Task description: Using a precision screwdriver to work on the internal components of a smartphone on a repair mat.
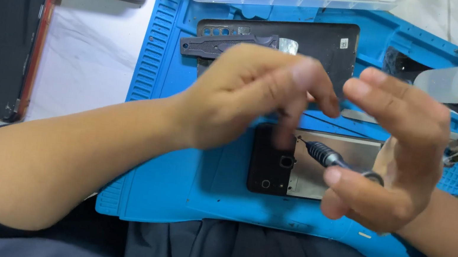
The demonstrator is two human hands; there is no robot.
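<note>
Right hand [391, 163] gripping screwdriver [326, 157], tip on opened phone [307, 166] lying on blue mat [172, 192]. My left hand [251, 99] hovers above, fingers pinched, nothing visibly held. Keep driver upright, light pressure.

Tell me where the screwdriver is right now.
In the head view, the screwdriver sits right of centre, held in the right hand, its tip touching the opened phone on the blue mat, just below the left hand.
</note>
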